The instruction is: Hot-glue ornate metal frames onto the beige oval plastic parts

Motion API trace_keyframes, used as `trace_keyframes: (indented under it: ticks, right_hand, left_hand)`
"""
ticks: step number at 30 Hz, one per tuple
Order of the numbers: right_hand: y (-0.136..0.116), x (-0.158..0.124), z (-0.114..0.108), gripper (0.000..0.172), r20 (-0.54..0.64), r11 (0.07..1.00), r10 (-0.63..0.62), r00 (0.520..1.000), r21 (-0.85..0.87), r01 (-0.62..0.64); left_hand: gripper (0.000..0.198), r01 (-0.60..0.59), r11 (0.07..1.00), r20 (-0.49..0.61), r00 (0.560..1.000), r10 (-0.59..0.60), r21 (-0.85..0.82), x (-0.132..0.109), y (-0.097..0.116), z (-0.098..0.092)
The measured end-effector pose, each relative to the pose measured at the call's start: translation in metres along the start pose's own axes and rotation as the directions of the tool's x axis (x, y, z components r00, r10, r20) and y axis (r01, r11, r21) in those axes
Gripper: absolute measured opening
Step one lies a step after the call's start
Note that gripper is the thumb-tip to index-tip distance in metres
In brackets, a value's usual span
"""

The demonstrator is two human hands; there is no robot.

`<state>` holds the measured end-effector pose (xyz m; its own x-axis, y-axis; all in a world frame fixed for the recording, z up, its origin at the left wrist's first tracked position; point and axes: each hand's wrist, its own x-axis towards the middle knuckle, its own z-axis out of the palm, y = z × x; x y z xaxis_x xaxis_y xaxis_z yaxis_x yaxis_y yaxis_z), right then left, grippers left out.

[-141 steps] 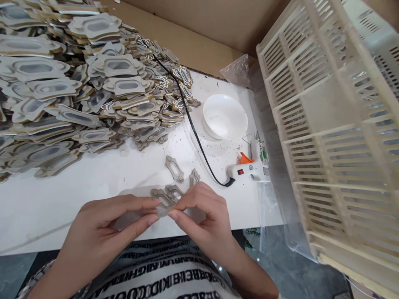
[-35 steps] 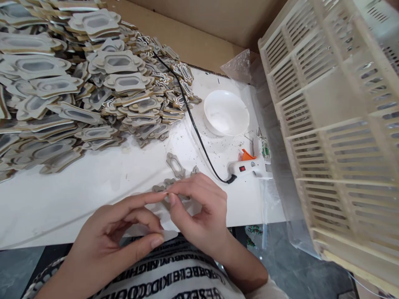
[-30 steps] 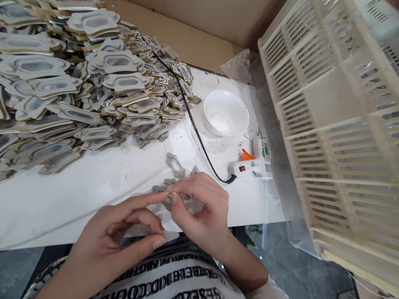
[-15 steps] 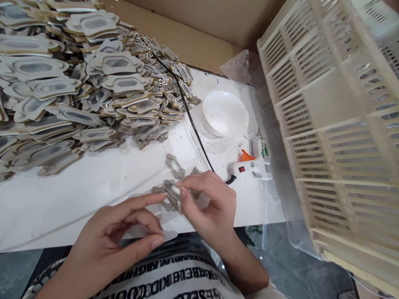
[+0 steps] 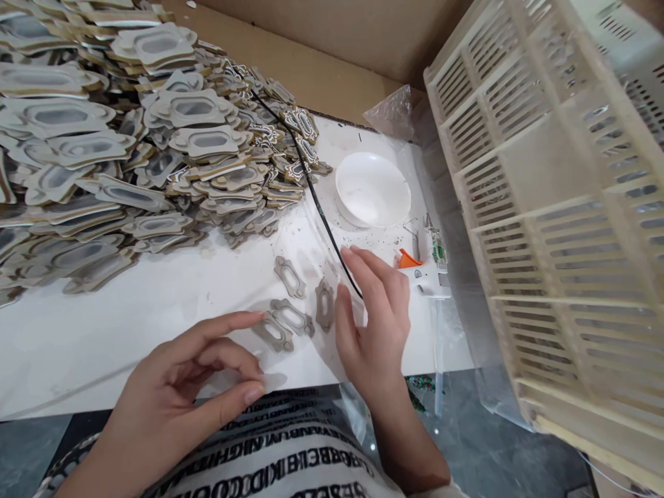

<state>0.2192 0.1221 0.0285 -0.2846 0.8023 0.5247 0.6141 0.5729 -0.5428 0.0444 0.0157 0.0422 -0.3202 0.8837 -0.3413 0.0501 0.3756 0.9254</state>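
Observation:
My left hand (image 5: 191,387) pinches a thin, pale, rounded piece (image 5: 274,382) between the thumb and a bent finger, while its index finger stretches out to a grey ornate frame piece (image 5: 274,333). Next to that one lies a second frame piece (image 5: 293,317), with a third frame piece (image 5: 290,277) farther back. My right hand (image 5: 374,318) is open, thumb and fingers apart, with nothing seen in it. Just left of its thumb, one more frame piece (image 5: 324,304) lies on the white table (image 5: 218,290).
A large heap of similar frames (image 5: 124,138) covers the left rear. A black cable (image 5: 321,214) runs past a white bowl (image 5: 372,190) to my right hand. Partly hidden behind that hand is a white glue gun (image 5: 433,283) with an orange part. A slatted plastic crate (image 5: 560,235) stands at right.
My right hand has moved right and slightly away from the frame pieces, and its pinched fingers have spread. My left hand has shifted slightly left, still pinching the pale piece.

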Motion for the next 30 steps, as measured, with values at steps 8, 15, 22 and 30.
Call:
trace_keyframes:
  ticks: [8,15,22,30]
  right_hand:
    - [-0.023,-0.007,-0.012,0.009,0.397,0.819,-0.136,0.908,0.560,-0.123]
    - [-0.018,-0.013,-0.010,0.009,0.383,0.824,0.013,0.924,0.520,-0.227]
    - [-0.011,-0.022,-0.003,0.015,0.253,0.964,-0.216,0.943,0.208,0.165]
    - [-0.015,-0.026,0.006,0.015,0.170,0.928,-0.361,0.917,-0.031,0.371]
  left_hand:
    - [0.040,0.007,0.999,-0.056,0.998,-0.009,-0.032,-0.001,0.001,0.001]
    - [0.027,-0.030,0.999,-0.146,0.989,0.031,0.012,0.001,-0.005,-0.004]
    - [0.037,-0.026,0.982,-0.365,0.926,0.094,0.187,0.009,-0.011,-0.025]
    - [0.037,-0.008,0.977,-0.382,0.920,0.090,0.211,0.009,-0.008,-0.027]
